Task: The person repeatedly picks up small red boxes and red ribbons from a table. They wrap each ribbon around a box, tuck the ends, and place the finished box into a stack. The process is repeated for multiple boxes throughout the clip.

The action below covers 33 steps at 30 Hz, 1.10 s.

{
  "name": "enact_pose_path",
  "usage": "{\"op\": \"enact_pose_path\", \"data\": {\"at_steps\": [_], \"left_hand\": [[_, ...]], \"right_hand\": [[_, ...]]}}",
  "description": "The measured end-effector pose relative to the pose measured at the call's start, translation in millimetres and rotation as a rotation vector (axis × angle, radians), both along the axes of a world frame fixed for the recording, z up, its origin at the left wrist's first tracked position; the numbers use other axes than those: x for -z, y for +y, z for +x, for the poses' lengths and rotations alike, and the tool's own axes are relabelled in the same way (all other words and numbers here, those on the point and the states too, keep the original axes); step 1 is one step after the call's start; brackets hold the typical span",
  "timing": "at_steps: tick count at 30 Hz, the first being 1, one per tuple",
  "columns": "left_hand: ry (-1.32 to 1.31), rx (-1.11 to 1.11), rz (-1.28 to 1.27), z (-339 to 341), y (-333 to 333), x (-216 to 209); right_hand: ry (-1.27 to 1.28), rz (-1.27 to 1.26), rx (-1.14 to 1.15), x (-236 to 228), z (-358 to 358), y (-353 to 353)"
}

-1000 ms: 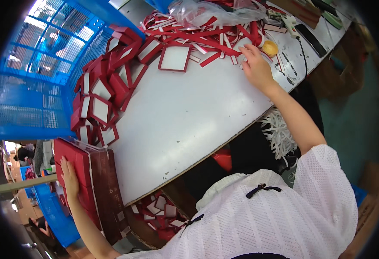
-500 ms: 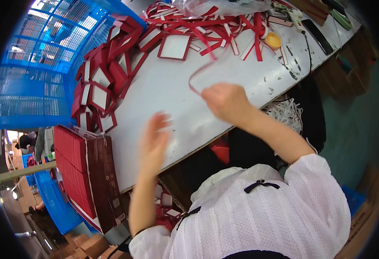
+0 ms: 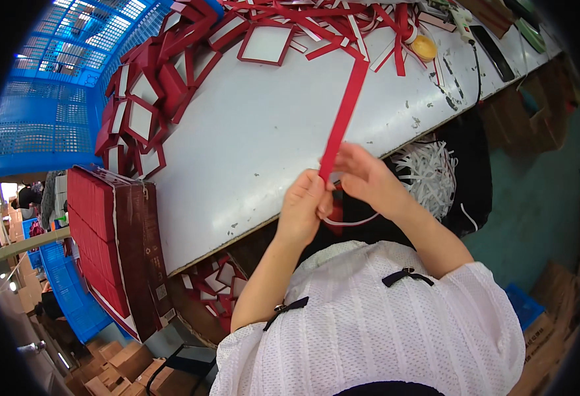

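A long flat red strip [image 3: 345, 119] runs up from my hands, its far end by the heap of strips at the back of the table. My left hand [image 3: 305, 201] pinches the near end between thumb and fingers. Close beside it, my right hand [image 3: 372, 183] has half-bent fingers spread apart around the strip's near end; part of them is hidden behind it. A narrow white strip [image 3: 353, 224] curves out below my left hand, passing under my right hand.
Red-framed white box pieces [image 3: 141, 122] pile up beside a blue crate [image 3: 46, 125] at left. A carton of red boxes [image 3: 95, 231] stands nearer. Red and white strips [image 3: 329, 30] lie at the back, by a yellow round item [image 3: 424, 47]. White scraps [image 3: 428, 175] fill a black bag at right.
My left hand has moved right and taken the near end of the red strip, which now stretches straight. My right hand has come down slightly and loosened. The white strip has come into sight.
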<state>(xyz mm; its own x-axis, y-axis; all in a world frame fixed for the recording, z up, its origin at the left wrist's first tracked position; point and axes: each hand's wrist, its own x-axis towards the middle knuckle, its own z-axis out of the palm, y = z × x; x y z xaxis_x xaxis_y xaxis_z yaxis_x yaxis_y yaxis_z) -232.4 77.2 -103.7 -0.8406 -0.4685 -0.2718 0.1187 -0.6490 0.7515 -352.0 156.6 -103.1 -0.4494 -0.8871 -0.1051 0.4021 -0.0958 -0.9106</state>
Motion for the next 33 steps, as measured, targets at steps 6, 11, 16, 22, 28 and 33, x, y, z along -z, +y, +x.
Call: {"op": "enact_pose_path", "data": {"at_steps": [6,11,16,22,28,33], "left_hand": [[-0.291,-0.154,-0.481,13,17,3],[-0.208,-0.324,-1.096,19,-12,-52],[-0.258,-0.371,-0.817,16,-11,-58],[-0.222,-0.286,-0.712,12,-10,-50],[-0.344,-0.175,-0.913,11,-9,-46],[-0.379,-0.094,-1.365,7,-9,-44]], "right_hand": [[0.663,0.157,-0.068,-48,-4,-23],[1.371,0.059,0.133,-32,10,-26],[1.388,0.104,0.085,-41,10,-20],[1.524,-0.293,0.331,-44,4,-25],[1.652,-0.228,0.207,-38,3,-21],[1.597,-0.223,0.207,-30,-5,-8]]}}
